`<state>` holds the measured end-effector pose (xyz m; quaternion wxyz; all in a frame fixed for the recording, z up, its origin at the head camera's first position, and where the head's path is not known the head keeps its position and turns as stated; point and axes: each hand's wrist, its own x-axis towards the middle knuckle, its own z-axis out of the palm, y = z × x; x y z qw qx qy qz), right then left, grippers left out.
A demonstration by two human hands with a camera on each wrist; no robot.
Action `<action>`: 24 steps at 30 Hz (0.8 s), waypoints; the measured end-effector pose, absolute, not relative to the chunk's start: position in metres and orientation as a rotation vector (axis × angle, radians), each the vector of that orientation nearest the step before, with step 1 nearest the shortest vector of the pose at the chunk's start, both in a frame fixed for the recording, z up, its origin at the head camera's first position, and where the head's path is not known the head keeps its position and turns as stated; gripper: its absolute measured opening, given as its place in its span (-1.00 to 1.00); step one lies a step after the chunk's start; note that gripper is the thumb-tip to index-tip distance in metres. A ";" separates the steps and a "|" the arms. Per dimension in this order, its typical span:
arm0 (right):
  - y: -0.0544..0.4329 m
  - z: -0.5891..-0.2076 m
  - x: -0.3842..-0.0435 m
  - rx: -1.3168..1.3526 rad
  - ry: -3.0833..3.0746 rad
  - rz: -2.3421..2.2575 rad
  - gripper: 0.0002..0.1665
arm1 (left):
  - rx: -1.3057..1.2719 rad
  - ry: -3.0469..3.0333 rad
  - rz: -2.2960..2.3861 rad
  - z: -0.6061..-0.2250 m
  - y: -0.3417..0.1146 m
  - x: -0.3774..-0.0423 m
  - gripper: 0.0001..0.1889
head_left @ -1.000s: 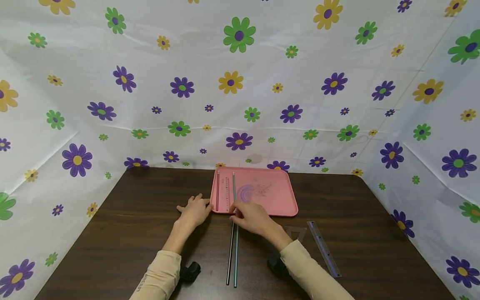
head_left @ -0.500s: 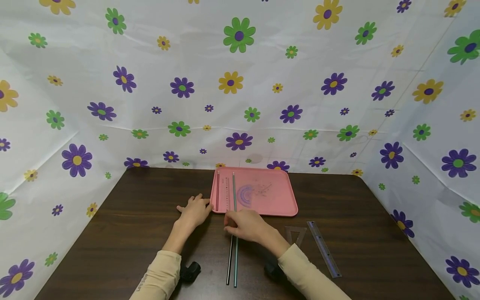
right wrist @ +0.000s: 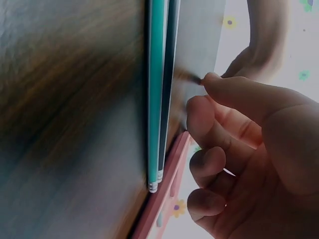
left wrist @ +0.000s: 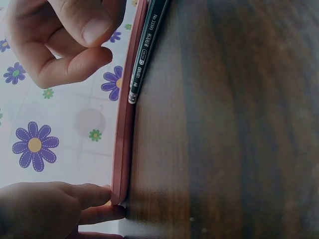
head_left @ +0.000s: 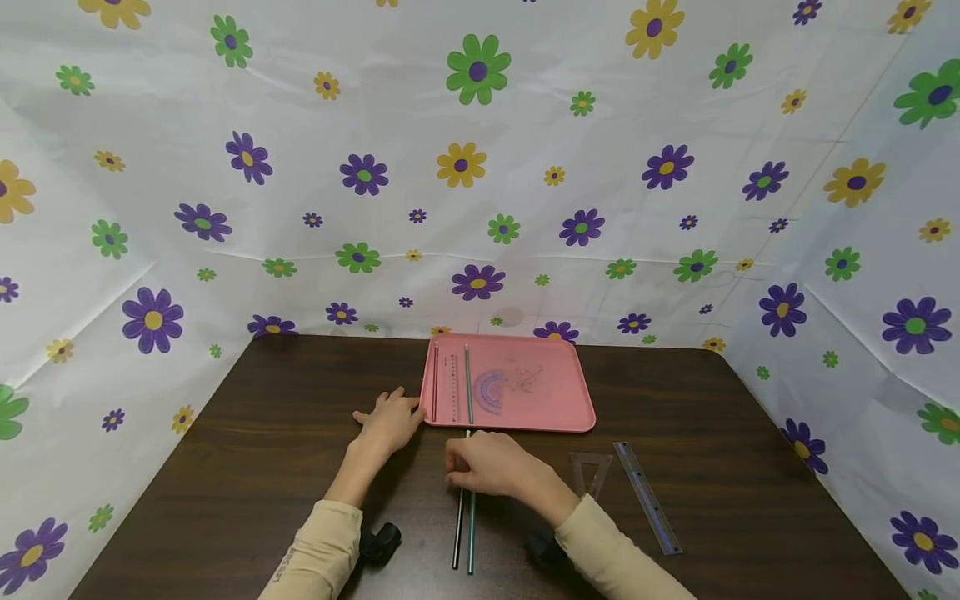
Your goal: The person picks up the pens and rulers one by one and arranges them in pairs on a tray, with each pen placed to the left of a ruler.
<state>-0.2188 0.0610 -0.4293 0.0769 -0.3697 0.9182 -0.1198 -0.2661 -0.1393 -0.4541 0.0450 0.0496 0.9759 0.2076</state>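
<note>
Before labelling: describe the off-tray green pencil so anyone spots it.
On the dark table, find the pink tray. In front of it lies the green pencil, right of the black pencil; the other green pencil is inside the tray.

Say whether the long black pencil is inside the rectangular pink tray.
Out: the long black pencil lies on the dark wood-grain table, outside the tray.

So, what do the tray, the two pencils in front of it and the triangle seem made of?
Pink tray: probably plastic, smooth and evenly coloured with a raised rim. Teal pencil and dark pencil: likely wood under smooth paint, though no bare wood clearly shows; their silvery end bands look metal. Triangle: likely clear plastic, as the tabletop shows through.
</note>
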 end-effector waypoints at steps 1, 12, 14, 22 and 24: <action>0.061 -0.429 -0.218 -1.105 2.747 -0.359 -0.89 | 0.152 2.981 0.634 -0.454 -0.139 -0.266 -0.55; 0.055 -0.430 -0.210 -1.117 2.715 -0.296 -0.89 | 0.162 2.985 0.634 -0.455 -0.140 -0.265 -0.56; 0.053 -0.431 -0.210 -1.124 2.711 -0.280 -0.89 | 0.164 2.986 0.635 -0.455 -0.140 -0.265 -0.56; 0.050 -0.434 -0.206 -1.130 2.710 -0.274 -0.91 | 0.165 2.980 0.649 -0.454 -0.140 -0.265 -0.55; 0.049 -0.433 -0.205 -1.120 2.707 -0.280 -0.92 | 0.163 2.980 0.649 -0.454 -0.140 -0.265 -0.55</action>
